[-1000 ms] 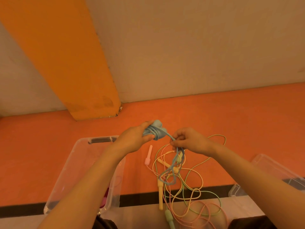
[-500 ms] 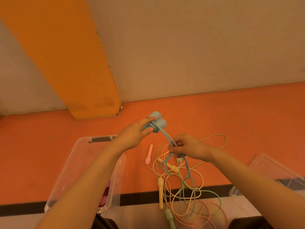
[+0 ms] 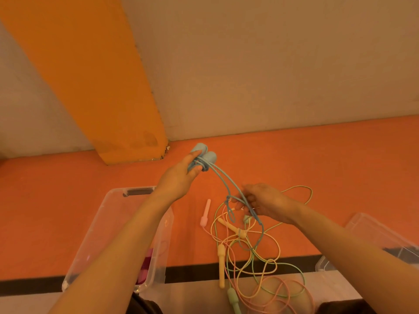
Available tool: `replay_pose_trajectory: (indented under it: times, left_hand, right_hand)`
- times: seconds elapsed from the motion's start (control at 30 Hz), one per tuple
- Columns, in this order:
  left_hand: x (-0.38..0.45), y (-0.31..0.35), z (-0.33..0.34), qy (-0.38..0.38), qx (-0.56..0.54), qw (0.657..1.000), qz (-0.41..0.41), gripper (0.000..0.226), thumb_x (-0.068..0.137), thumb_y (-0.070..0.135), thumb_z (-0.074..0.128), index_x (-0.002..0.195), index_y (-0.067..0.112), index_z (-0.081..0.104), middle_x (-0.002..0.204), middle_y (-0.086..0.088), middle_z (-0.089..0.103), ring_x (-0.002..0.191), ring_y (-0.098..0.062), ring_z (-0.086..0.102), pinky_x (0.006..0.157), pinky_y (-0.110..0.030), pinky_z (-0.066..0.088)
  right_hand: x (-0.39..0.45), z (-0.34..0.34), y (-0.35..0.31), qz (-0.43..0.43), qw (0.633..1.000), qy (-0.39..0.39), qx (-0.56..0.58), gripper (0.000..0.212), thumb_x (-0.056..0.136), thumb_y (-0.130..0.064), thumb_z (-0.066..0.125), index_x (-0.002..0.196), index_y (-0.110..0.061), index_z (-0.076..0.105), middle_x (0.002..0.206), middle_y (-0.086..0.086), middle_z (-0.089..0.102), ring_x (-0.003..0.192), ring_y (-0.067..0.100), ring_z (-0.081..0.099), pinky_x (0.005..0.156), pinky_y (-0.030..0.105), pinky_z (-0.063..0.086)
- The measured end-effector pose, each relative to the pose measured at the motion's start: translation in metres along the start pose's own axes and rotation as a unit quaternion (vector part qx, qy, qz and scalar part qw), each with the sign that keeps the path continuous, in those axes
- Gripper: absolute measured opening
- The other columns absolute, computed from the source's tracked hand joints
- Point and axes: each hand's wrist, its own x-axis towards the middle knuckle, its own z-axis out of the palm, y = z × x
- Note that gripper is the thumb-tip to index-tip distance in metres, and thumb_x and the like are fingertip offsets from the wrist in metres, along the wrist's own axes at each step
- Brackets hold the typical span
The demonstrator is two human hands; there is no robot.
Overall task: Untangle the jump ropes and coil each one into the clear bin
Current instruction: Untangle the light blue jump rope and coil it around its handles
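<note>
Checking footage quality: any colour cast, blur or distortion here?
Head view: warm orange cast throughout; right hand slightly motion-blurred on the blue jump rope; wide-angle bending slants the orange pillar; clear bin shows faint glare.

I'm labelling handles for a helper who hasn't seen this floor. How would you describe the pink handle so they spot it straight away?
Start at the clear bin on the orange floor; just to its right lies the rope tangle. The pink handle lies at the tangle's bin-side edge, below the left hand. Its neighbours are yellow and green, and it is the thinnest.
</note>
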Motion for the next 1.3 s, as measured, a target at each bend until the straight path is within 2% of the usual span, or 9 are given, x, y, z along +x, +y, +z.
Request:
replay_pose_trajectory:
  times: [0.23, 0.4, 0.57, 0.63, 0.77, 0.9, 1.03, 1.17, 1.3]
  left_hand:
    - [-0.001, 0.002, 0.001, 0.011, -0.004, 1.0, 0.01, 0.045, 0.099, 0.03, 0.048, 0.143, 0.037, 0.038, 0.139, -0.005, 0.051, 0.123, -0.027, 0.05, 0.1, -0.045, 0.041]
    - [-0.002, 0.003, -0.002, 0.023, 0.005, 1.0, 0.013, 0.045, 0.099, 0.031, 0.047, 0.143, 0.036, 0.038, 0.14, -0.004, 0.051, 0.124, -0.027, 0.049, 0.099, -0.044, 0.041]
    - [0.0, 0.002, -0.008, 0.059, -0.015, 0.998, 0.027, 0.047, 0.099, 0.026, 0.049, 0.144, 0.031, 0.038, 0.143, -0.005, 0.048, 0.128, -0.025, 0.047, 0.102, -0.04, 0.039]
    - [0.0, 0.003, -0.011, 0.073, -0.018, 0.997, 0.029, 0.047, 0.099, 0.026, 0.049, 0.144, 0.03, 0.038, 0.144, -0.004, 0.047, 0.129, -0.023, 0.046, 0.102, -0.037, 0.038]
    - [-0.002, 0.008, -0.011, 0.078, -0.024, 0.996, 0.041, 0.047, 0.099, 0.026, 0.049, 0.144, 0.03, 0.038, 0.144, -0.003, 0.047, 0.129, -0.022, 0.046, 0.1, -0.033, 0.037]
    - [-0.004, 0.012, -0.006, 0.059, -0.034, 0.995, 0.07, 0.047, 0.098, 0.033, 0.049, 0.144, 0.032, 0.038, 0.142, -0.003, 0.049, 0.127, -0.023, 0.047, 0.1, -0.037, 0.039]
    - [-0.004, 0.015, -0.002, 0.041, -0.034, 0.995, 0.08, 0.047, 0.097, 0.037, 0.048, 0.143, 0.036, 0.038, 0.139, -0.002, 0.051, 0.123, -0.023, 0.05, 0.099, -0.04, 0.041]
    - [-0.006, 0.017, 0.0, 0.021, -0.053, 0.993, 0.099, 0.043, 0.092, 0.043, 0.046, 0.133, 0.05, 0.033, 0.141, 0.005, 0.05, 0.125, -0.017, 0.049, 0.1, -0.034, 0.04]
    - [-0.006, 0.021, 0.001, 0.01, -0.068, 0.992, 0.109, 0.042, 0.099, 0.029, 0.05, 0.132, 0.049, 0.033, 0.14, 0.01, 0.048, 0.126, -0.011, 0.047, 0.098, -0.027, 0.038]
  right_hand:
    - [0.0, -0.004, 0.004, 0.024, 0.999, -0.032, 0.02, 0.013, 0.094, -0.011, 0.055, 0.095, -0.005, 0.067, 0.075, 0.003, 0.069, 0.066, 0.011, 0.065, 0.068, 0.026, 0.055]
    - [0.005, -0.007, 0.013, 0.004, 0.993, -0.017, -0.121, 0.013, 0.091, -0.009, 0.061, 0.084, -0.013, 0.071, 0.078, 0.004, 0.073, 0.075, 0.014, 0.067, 0.085, 0.034, 0.054]
    - [0.01, -0.018, 0.032, -0.017, 0.923, -0.01, -0.384, 0.006, 0.085, -0.013, 0.066, 0.082, -0.011, 0.071, 0.067, -0.009, 0.064, 0.094, 0.017, 0.059, 0.072, 0.025, 0.05]
    - [0.014, -0.023, 0.042, 0.003, 0.883, -0.014, -0.468, 0.009, 0.083, -0.015, 0.066, 0.085, -0.007, 0.069, 0.075, -0.004, 0.061, 0.087, 0.017, 0.059, 0.076, 0.03, 0.046]
    - [0.014, -0.023, 0.05, 0.04, 0.837, 0.007, -0.546, 0.016, 0.084, -0.02, 0.066, 0.093, -0.007, 0.069, 0.094, 0.008, 0.066, 0.08, 0.014, 0.052, 0.063, 0.024, 0.036]
    - [0.022, -0.02, 0.05, 0.043, 0.85, 0.017, -0.524, 0.009, 0.081, -0.023, 0.068, 0.078, -0.015, 0.064, 0.088, 0.004, 0.065, 0.086, 0.02, 0.058, 0.064, 0.028, 0.042]
    - [0.03, -0.016, 0.047, 0.01, 0.879, 0.065, -0.473, 0.038, 0.079, -0.026, 0.073, 0.112, -0.012, 0.062, 0.114, 0.005, 0.063, 0.117, 0.019, 0.051, 0.088, 0.029, 0.045]
    - [0.031, -0.005, 0.035, -0.066, 0.966, 0.084, -0.236, 0.068, 0.08, -0.009, 0.073, 0.139, -0.016, 0.04, 0.136, 0.005, 0.047, 0.119, 0.021, 0.05, 0.088, 0.03, 0.047]
    - [0.033, 0.004, 0.028, -0.115, 0.976, 0.083, -0.167, 0.074, 0.081, -0.005, 0.072, 0.141, -0.027, 0.036, 0.136, -0.005, 0.039, 0.126, 0.015, 0.04, 0.089, 0.03, 0.045]
